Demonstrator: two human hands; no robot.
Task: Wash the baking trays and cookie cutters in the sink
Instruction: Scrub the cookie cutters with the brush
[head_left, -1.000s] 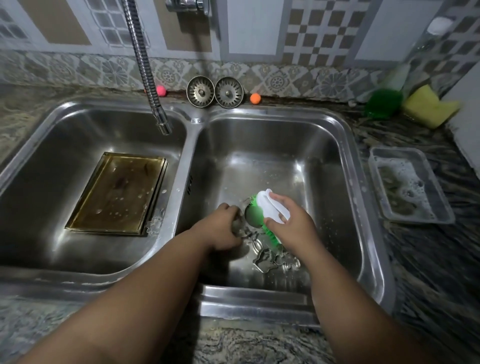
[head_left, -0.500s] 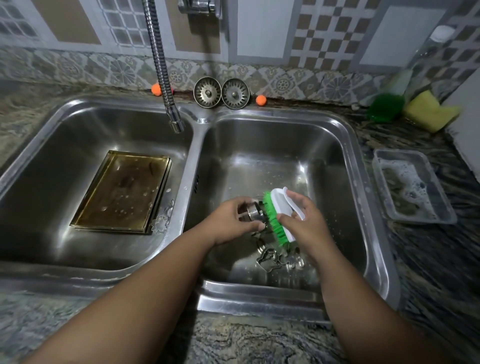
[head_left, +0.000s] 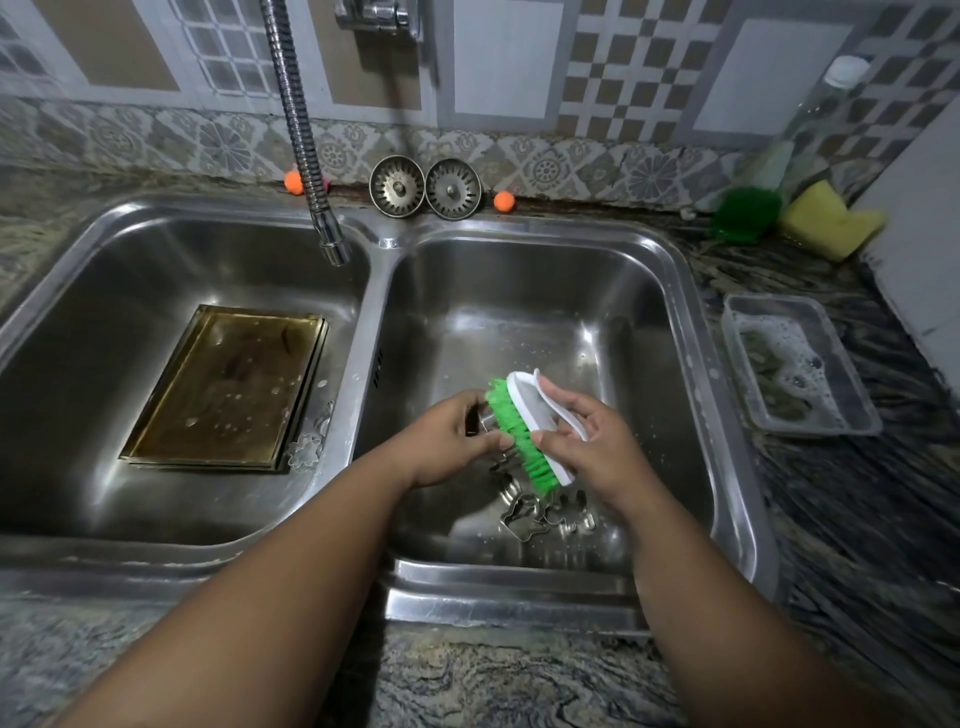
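I see a small shiny metal cookie cutter (head_left: 479, 419) pinched in the left hand (head_left: 447, 441), fingers curled round it, above the right basin of the stainless steel double sink (head_left: 519, 280). The right hand (head_left: 587, 447) grips the white-backed, green-bristled scrub brush (head_left: 524, 431), its bristles against the cutter. Below them, more metal cutters (head_left: 545, 514) lie on that basin's floor. In the left basin a rectangular gold-toned baking tray (head_left: 228, 384) lies flat, with a flower-shaped cutter (head_left: 306, 449) at its near right corner. On the bench to the right sits a clear plastic container (head_left: 800, 364) of soapy water.
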